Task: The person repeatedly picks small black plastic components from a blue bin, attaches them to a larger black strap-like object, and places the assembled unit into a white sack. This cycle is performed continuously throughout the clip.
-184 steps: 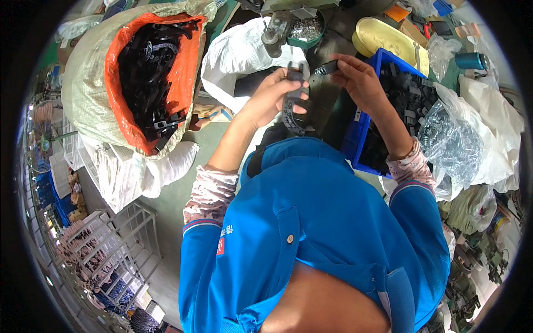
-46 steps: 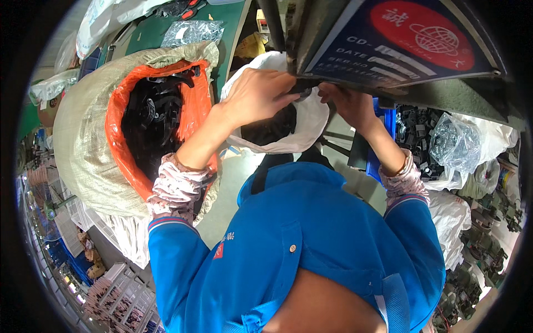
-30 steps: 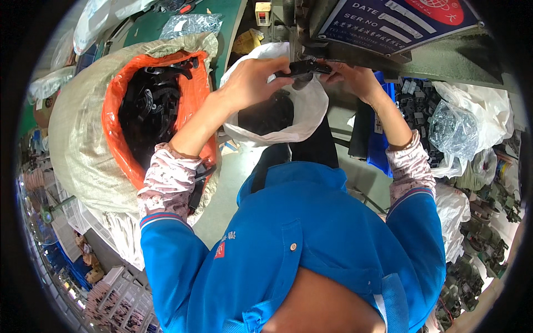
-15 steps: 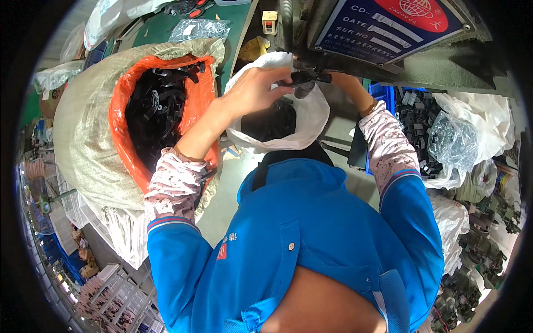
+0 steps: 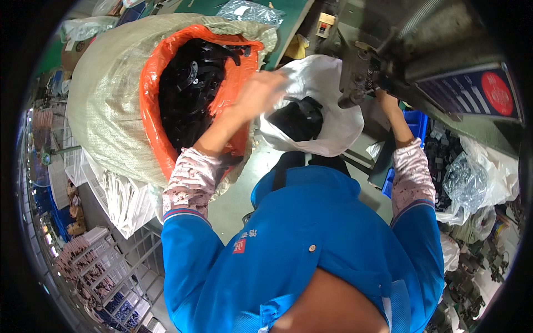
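Left hand (image 5: pixel 262 91): raised at about 11 o'clock from the blue jacket (image 5: pixel 311 244), blurred, over the gap between the large woven sack (image 5: pixel 105 105) and the white bag (image 5: pixel 327 105); whether its fingers are closed on anything cannot be told.

Right hand (image 5: pixel 386 100): at 1 o'clock, reaching up under the grey machine (image 5: pixel 388 39); mostly hidden by the machine's metal parts, so its grip cannot be told.

Open room: a narrow strip of pale floor (image 5: pixel 244 188) lies between the sack and the person's chest. The machine overhangs closely at 12 to 2 o'clock, leaving little clearance above the white bag. A green table edge (image 5: pixel 277 33) runs just behind the sack at 12 o'clock.

Containers:
- Woven sack, 10 o'clock, lined with an orange liner (image 5: pixel 152 111) folded over its rim; filled with black plastic parts (image 5: pixel 191 91).
- White bag, 12 o'clock, mouth open, holding a small heap of black parts (image 5: pixel 297 119); just beside the left hand.
- Blue bin (image 5: pixel 413 125), 2 o'clock, beside the right forearm, with dark parts.
- Clear plastic bags (image 5: pixel 472 177), 3 o'clock, with dark pieces inside.
- White wire racks (image 5: pixel 116 261), 8 o'clock.
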### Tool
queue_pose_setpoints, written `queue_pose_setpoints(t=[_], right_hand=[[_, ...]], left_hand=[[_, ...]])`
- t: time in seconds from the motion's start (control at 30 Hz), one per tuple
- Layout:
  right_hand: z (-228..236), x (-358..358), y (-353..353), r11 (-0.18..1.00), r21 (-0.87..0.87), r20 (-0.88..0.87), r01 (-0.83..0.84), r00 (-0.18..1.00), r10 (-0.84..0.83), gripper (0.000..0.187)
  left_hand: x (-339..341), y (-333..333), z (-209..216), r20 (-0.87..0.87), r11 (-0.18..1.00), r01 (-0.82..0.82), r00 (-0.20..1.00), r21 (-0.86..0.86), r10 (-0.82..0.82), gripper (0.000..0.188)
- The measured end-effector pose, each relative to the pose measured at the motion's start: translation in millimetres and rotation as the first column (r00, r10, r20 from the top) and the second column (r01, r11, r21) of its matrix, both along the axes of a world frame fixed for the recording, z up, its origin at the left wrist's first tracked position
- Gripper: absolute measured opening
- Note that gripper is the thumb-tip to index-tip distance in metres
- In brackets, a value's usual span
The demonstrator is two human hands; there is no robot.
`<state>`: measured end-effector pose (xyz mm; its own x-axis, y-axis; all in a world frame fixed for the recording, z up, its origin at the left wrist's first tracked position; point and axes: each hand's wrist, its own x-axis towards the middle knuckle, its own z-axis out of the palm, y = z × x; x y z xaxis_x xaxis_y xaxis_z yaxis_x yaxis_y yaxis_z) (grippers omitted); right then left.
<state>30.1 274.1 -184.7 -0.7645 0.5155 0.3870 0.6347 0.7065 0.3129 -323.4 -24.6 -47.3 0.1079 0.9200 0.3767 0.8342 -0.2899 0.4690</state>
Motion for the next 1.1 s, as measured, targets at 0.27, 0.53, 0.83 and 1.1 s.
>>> queue_pose_setpoints(t=[0.27, 0.53, 0.83, 1.1], right_hand=[[105, -26, -83, 0.035, -0.786, -0.373, -0.617, 0.429, -0.823, 0.011], [201, -40, -155, -0.064, -0.589, -0.423, -0.805, 0.376, -0.825, 0.009], [186, -55, -165, 0.012, -0.585, -0.492, -0.811, 0.343, -0.800, 0.019], [174, 57, -177, 0.526, -0.749, -0.661, -0.402, 0.499, -0.560, 0.023]], left_hand=[[-172, -16, -23, -0.669, 0.695, -0.698, 0.602, -0.173, 0.437, 0.042], [-137, -52, 11, -0.223, 0.768, -0.640, 0.747, 0.009, 0.626, 0.031], [-21, -61, 34, 0.966, 0.924, -0.309, -0.195, -0.224, 0.169, 0.025], [131, -10, 13, 0.904, 0.935, 0.040, -0.243, -0.352, 0.350, 0.014]])
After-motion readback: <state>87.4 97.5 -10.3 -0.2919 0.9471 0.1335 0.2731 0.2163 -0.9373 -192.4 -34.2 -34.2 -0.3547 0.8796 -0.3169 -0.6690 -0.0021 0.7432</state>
